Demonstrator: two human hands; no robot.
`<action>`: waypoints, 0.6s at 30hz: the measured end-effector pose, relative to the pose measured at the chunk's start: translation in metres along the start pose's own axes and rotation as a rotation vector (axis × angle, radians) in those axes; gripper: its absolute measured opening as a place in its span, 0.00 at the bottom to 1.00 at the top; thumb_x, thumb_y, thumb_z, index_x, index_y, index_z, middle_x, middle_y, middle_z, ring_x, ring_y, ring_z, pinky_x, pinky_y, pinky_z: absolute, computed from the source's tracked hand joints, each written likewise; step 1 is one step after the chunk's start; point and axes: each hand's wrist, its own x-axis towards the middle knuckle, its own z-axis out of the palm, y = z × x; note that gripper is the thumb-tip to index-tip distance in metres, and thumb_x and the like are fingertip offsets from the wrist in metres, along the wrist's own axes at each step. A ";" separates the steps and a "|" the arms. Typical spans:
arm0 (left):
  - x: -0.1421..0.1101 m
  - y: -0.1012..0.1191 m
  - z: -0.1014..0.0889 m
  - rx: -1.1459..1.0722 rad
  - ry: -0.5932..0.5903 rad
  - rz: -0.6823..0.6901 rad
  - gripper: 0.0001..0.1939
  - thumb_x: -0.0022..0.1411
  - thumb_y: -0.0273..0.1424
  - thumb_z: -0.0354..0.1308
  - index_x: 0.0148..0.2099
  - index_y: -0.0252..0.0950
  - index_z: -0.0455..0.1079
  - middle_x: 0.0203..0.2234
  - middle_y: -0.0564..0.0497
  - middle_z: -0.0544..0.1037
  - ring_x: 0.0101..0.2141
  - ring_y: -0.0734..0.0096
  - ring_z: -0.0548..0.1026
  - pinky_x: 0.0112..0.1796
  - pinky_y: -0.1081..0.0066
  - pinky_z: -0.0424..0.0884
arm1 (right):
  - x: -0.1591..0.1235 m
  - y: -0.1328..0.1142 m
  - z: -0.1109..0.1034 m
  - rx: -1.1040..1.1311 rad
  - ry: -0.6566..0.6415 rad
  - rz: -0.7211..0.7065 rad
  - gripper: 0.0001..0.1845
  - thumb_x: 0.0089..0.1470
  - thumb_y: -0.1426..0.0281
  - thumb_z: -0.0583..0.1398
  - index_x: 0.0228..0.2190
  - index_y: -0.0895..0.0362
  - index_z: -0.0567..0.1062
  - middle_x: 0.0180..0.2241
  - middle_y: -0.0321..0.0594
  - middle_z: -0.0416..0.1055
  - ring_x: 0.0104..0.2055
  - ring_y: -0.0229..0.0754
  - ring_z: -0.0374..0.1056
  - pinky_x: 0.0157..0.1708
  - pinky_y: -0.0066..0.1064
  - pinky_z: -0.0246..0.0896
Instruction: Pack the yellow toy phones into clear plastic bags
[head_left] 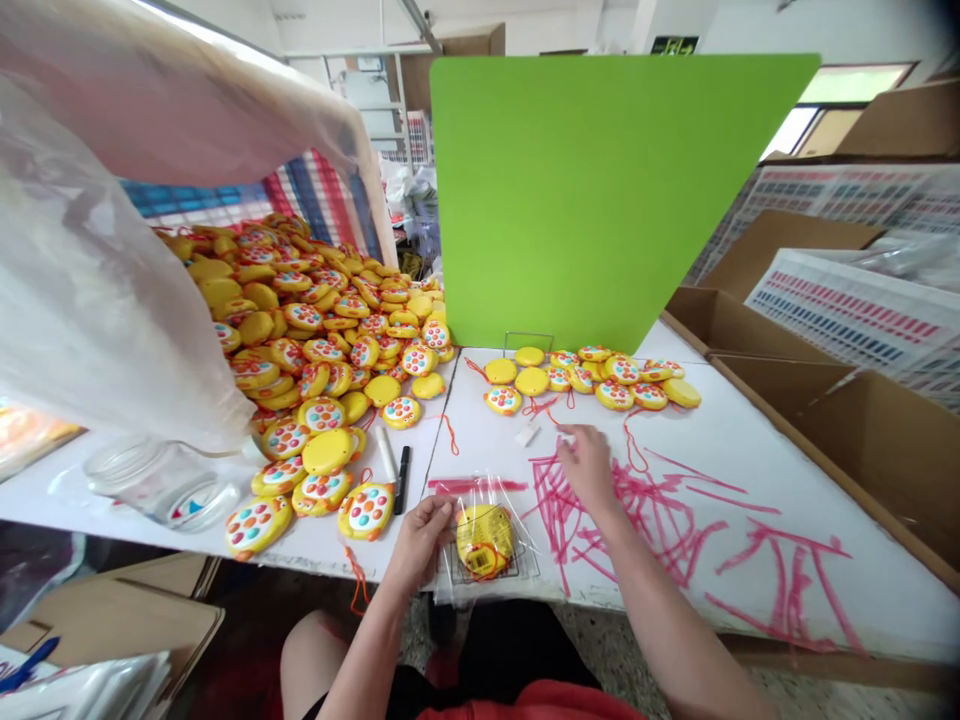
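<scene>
My left hand (425,530) has its fingers closed on the left edge of a clear plastic bag (529,560) at the table's front edge. Inside lies a yellow round toy (484,535), with a barcode label and a red-orange cord loop showing. My right hand (586,462) reaches over the table with thumb and index finger slightly apart. Its fingertips are close to an orange cord (551,416) and a small white piece (528,433). Behind them sits a row of yellow toys (532,381), some with coloured dots facing up.
A large heap of dotted yellow toys (322,350) spills from a sack at left. Near it are a clear jar (161,485), a black marker (403,480) and a white pen (385,455). A green board (600,200) stands behind; cardboard boxes (847,420) line the right.
</scene>
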 end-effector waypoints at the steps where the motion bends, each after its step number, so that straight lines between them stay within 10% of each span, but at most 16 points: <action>1: 0.000 -0.001 -0.001 -0.005 -0.003 0.002 0.22 0.46 0.45 0.69 0.37 0.34 0.70 0.27 0.52 0.75 0.29 0.73 0.74 0.30 0.75 0.70 | -0.007 -0.014 0.005 0.051 -0.139 -0.041 0.11 0.55 0.73 0.55 0.38 0.57 0.76 0.37 0.45 0.73 0.42 0.50 0.65 0.47 0.43 0.57; 6: 0.002 -0.003 -0.002 -0.025 -0.019 0.009 0.23 0.45 0.44 0.70 0.37 0.33 0.72 0.30 0.50 0.76 0.32 0.70 0.75 0.34 0.72 0.72 | -0.038 -0.062 0.033 0.400 -0.599 0.069 0.09 0.56 0.68 0.56 0.36 0.55 0.77 0.33 0.39 0.75 0.37 0.44 0.68 0.39 0.34 0.61; 18: 0.000 0.006 -0.007 -0.020 -0.061 -0.062 0.23 0.48 0.40 0.67 0.45 0.33 0.74 0.40 0.43 0.79 0.40 0.63 0.77 0.36 0.71 0.74 | -0.034 -0.039 0.026 0.904 -0.599 0.492 0.10 0.41 0.69 0.58 0.30 0.56 0.75 0.25 0.35 0.73 0.31 0.44 0.69 0.34 0.32 0.60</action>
